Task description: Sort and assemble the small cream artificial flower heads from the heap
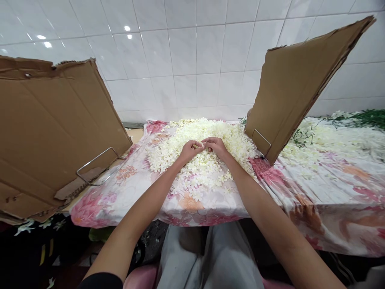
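Observation:
A broad heap of loose white flowers (pixel 198 170) covers the middle of a floral-printed cloth (pixel 120 196). My left hand (pixel 191 150) and my right hand (pixel 215 146) meet just above the heap, fingertip to fingertip. Both are closed in a pinch, thumb against fingers. Between the tips shows a small pale bit, by its look a white flower; the fingers mostly cover it. Flowers lie all around and beneath both hands.
Upright cardboard panels stand at left (pixel 60 132) and right (pixel 288 88), each with a bent wire support (pixel 96 164) at its base. Past the right panel lie more white flowers (pixel 339 140) and green stems (pixel 367 119). A white tiled wall (pixel 207 52) rises behind.

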Motion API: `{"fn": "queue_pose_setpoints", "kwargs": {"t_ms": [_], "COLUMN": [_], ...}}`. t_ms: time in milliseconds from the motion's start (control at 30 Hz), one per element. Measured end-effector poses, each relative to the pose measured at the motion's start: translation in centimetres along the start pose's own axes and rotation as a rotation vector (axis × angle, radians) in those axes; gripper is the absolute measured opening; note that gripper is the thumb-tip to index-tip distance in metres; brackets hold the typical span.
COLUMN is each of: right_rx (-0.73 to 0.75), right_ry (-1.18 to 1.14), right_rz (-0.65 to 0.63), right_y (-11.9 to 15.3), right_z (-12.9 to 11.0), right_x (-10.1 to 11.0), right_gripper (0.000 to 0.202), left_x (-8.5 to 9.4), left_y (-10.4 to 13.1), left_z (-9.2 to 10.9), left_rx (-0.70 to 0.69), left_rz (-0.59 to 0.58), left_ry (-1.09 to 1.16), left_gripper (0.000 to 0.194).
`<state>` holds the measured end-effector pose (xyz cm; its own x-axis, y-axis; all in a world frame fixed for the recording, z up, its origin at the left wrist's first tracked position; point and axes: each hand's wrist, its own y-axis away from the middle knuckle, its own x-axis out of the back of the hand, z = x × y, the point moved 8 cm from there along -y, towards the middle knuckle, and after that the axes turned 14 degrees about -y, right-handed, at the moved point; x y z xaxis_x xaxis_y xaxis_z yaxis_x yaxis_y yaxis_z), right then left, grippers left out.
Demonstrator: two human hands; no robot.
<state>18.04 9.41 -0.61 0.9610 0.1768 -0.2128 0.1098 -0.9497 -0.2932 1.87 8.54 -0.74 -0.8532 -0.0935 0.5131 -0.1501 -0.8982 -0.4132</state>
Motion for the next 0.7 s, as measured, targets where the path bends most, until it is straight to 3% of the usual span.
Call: {"fn": "queue_pose_setpoints", "kwargs": {"t_ms": [267, 467, 700], "right_rx": [-0.012, -0.041, -0.029], "right_ry": [-0.008, -0.010, 0.017], "right_rz": [0.010, -0.001, 0.006], "right_y": [0.21, 0.00, -0.01], "right_z": [-0.64, -0.09, 0.02], "right_x": [-0.33, -0.39, -0.46], "right_gripper": [0.031, 0.025, 0.041], "left_x": [0.14, -0.06, 0.21], "left_y": [-0.12, -0.11, -0.23], "left_z": [0.13, 0.42, 0.32], "left_rx": [-0.006, -0.025, -0.013], "left_rz": [-0.011, -0.040, -0.030], "left_ry": [-0.013, 0.023, 0.008], "left_gripper": [0.024, 0.024, 0.040]}}
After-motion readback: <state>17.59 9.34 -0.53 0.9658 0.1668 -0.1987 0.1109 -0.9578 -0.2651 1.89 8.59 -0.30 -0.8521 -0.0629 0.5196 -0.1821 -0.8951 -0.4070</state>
